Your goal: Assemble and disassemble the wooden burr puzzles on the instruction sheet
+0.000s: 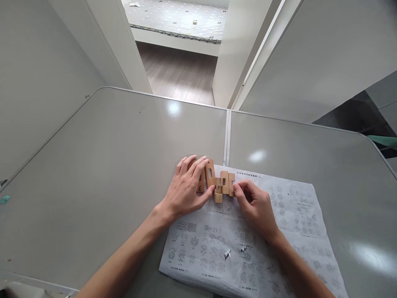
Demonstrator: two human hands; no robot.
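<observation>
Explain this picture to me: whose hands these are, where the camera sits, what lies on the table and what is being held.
There is no machine here. One camera sits on a person's head and looks forward and down, so you see that person's own two bare arms. The left hand lies with its fingers spread over a single wooden block, its thumb against a cluster of wooden blocks that look fitted together. The right hand pinches the right edge of that cluster with its fingertips. The blocks rest at the top edge of a printed sheet of small diagrams, which lies on a grey table. Beyond the table stand white partitions, with a wood floor between them.
</observation>
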